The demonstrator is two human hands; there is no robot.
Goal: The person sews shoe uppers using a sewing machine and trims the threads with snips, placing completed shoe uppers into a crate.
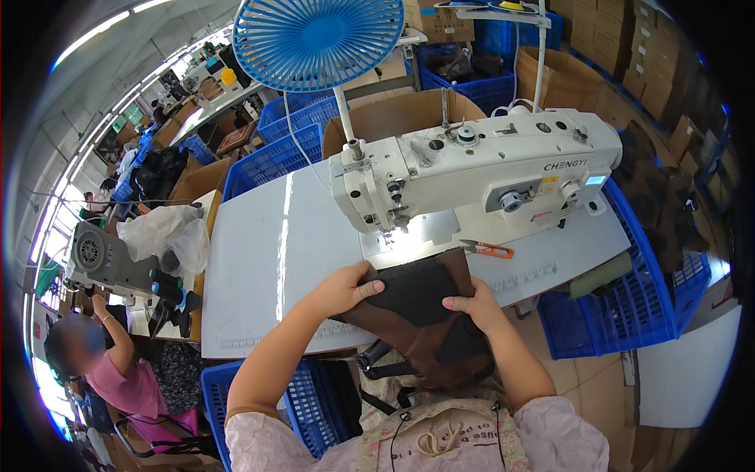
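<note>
My left hand (342, 289) and right hand (474, 305) both grip a dark brown fabric piece (421, 311) at the near edge of the worktop (267, 252). The left-hand fingers (370, 288) curl over its left upper corner, thumb on top, pinching the cloth. My right-hand fingers (456, 303) press down on its right side, closed on the edge. The piece lies half on the worktop and half hanging off the near edge toward my lap, where darker straps dangle below it. Its far edge sits just beside the needle area of the white sewing machine (480, 169), which stands across the middle of the worktop. Near the right of the piece, orange-handled snips (489, 250) lie on the worktop in front of the machine. To the right edge stands a blue plastic crate (629, 307) holding dark cloth. Beyond the far edge, a blue fan (318, 39) rises on a stalk.
</note>
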